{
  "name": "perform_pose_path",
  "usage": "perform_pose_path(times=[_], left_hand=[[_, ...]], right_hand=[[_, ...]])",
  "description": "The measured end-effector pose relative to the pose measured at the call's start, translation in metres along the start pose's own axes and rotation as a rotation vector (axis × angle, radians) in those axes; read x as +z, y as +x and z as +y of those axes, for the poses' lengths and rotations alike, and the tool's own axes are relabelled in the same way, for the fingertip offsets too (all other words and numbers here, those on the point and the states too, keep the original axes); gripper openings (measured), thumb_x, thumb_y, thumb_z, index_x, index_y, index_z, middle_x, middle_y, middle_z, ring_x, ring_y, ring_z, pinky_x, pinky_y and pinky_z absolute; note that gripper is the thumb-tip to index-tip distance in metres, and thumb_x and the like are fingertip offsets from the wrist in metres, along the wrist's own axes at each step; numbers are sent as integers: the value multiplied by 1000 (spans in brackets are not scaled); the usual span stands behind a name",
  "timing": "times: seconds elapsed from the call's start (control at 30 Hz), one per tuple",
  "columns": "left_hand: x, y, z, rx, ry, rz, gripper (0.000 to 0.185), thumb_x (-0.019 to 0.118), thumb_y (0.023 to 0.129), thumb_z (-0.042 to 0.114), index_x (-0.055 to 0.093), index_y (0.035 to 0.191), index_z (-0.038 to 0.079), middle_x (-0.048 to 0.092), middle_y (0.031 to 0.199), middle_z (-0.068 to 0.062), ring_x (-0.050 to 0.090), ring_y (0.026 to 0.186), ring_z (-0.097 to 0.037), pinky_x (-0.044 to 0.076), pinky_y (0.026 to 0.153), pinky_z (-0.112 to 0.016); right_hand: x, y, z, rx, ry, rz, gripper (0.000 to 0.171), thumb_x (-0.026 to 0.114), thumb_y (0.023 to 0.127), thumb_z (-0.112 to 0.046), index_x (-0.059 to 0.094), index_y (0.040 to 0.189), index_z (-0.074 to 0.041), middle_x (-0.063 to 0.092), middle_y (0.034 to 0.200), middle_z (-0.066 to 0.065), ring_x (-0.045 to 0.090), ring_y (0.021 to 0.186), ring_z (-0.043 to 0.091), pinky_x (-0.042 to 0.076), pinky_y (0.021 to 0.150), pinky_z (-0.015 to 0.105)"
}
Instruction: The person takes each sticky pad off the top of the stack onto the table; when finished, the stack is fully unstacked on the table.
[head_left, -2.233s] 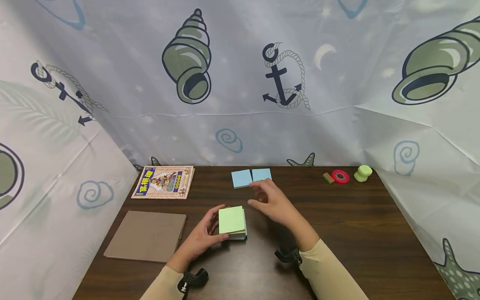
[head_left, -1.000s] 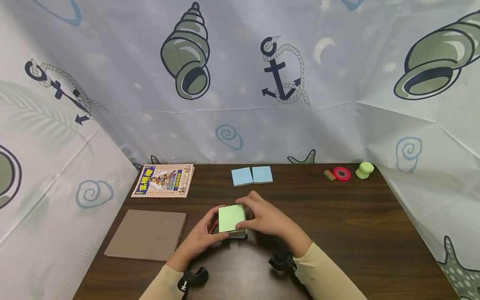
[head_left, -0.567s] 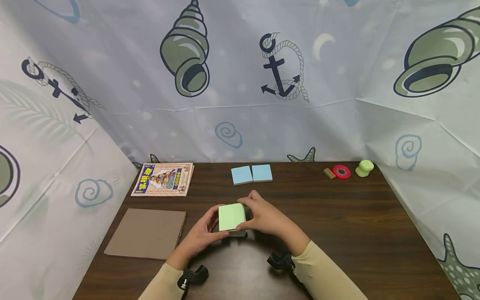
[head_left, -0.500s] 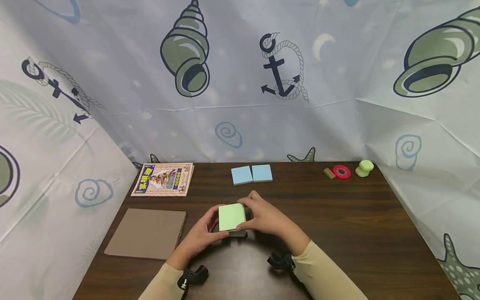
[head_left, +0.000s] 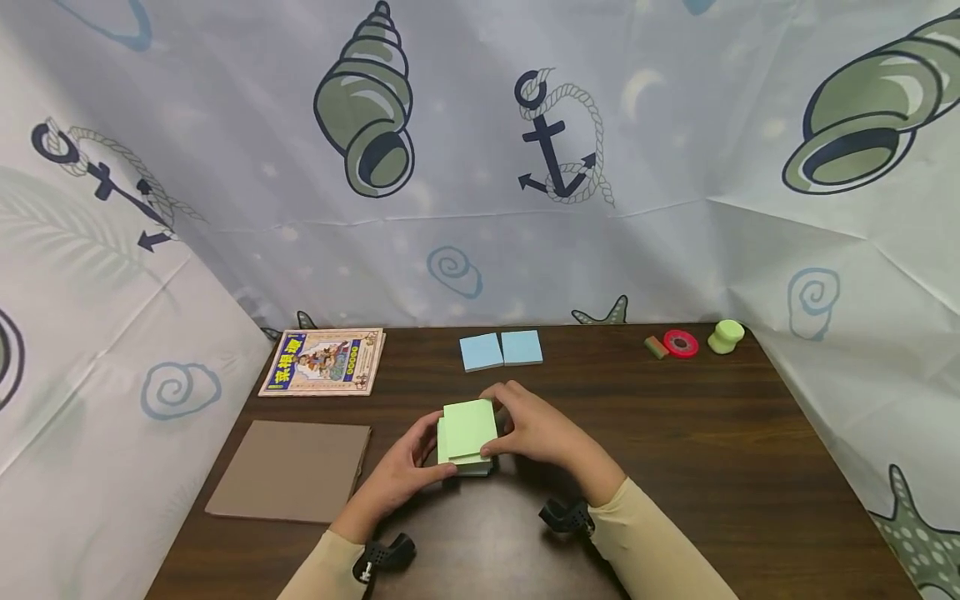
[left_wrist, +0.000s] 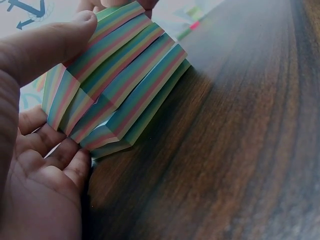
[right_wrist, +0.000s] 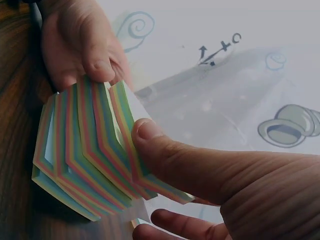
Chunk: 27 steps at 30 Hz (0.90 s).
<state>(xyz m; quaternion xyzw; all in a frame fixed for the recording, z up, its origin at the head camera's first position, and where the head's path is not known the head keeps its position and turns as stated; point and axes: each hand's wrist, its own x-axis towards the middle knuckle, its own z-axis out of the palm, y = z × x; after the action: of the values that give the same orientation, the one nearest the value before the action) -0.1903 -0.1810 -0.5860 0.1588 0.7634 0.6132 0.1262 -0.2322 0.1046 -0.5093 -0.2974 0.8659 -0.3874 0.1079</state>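
Note:
A stack of sticky note pads (left_wrist: pixel 125 75) with rainbow-striped edges stands on the dark table near its middle, its layers unevenly lined up. My left hand (head_left: pixel 408 468) grips the left side of the stack, thumb at the front and fingers behind. The top green sticky note pad (head_left: pixel 470 427) sits offset to the back right, baring a strip of the green pad under it. My right hand (head_left: pixel 542 429) pinches this top pad by its right side, the right thumb (right_wrist: pixel 175 160) on its striped edge.
Two light blue sticky note pads (head_left: pixel 522 348) lie side by side at the back. An illustrated book (head_left: pixel 322 362) and a brown board (head_left: pixel 288 471) lie left. At the back right are an eraser-like block (head_left: pixel 656 347), a red ring-shaped item (head_left: pixel 681 343) and a green spool-shaped item (head_left: pixel 726 337).
My right hand has come from beside the blue pads to the stack and taken hold of the top pad, which has shifted back and right. My left hand stays on the stack.

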Motion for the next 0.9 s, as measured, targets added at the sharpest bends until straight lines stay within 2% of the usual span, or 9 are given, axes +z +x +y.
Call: perform_pose_path(times=[0.2,0.4,0.5,0.57,0.67,0.73,0.83,0.9], left_hand=[[-2,1,2,9,-1,5,89,88,94,17,37,167,20,40,173,-14,33,165,-32,36,128,-25],[-2,1,3,23,-23,-8,87,88,94,16,38,166,21,43,171,-15,34,164,-35,37,120,-10],[-2,1,3,37,-43,-14,87,87,95,15,38,167,18,43,170,-15,34,163,-38,37,118,-8],[-2,1,2,55,-56,-22,88,86,95,13,37,167,13,43,170,-16,34,163,-39,37,119,-8],[-2,2,3,86,-74,-37,89,86,95,9,34,168,6,41,172,-18,32,163,-40,35,122,-9],[-2,2,3,99,-82,-46,89,85,95,7,34,168,4,39,173,-20,32,163,-41,35,123,-10],[-2,2,3,103,-82,-48,90,85,94,6,33,168,4,36,174,-22,31,164,-41,34,123,-9],[-2,2,3,98,-78,-46,90,85,94,7,33,168,5,36,175,-21,31,164,-40,34,122,-9]], right_hand=[[-7,4,0,-14,14,30,76,98,83,-26,55,146,-19,64,117,1,68,97,12,60,87,34],[-12,5,0,-33,100,31,75,93,89,-13,47,149,-18,69,103,1,70,90,11,59,80,32],[-16,4,2,-27,176,62,74,88,92,-8,46,151,-22,68,104,4,73,89,16,61,79,34],[-18,5,6,-23,270,86,71,83,96,-4,44,152,-24,68,109,9,76,89,26,65,80,44],[-23,6,14,-6,410,141,62,76,100,0,46,150,-22,67,115,17,77,88,42,65,81,62],[-27,6,22,3,485,188,50,71,103,1,52,146,-17,68,120,23,76,89,47,63,82,68],[-33,5,38,42,542,283,30,69,106,-3,65,134,-9,68,124,24,76,91,43,66,85,61],[-35,5,51,54,580,359,23,69,107,-6,69,129,-5,68,127,24,77,92,38,68,87,51]])
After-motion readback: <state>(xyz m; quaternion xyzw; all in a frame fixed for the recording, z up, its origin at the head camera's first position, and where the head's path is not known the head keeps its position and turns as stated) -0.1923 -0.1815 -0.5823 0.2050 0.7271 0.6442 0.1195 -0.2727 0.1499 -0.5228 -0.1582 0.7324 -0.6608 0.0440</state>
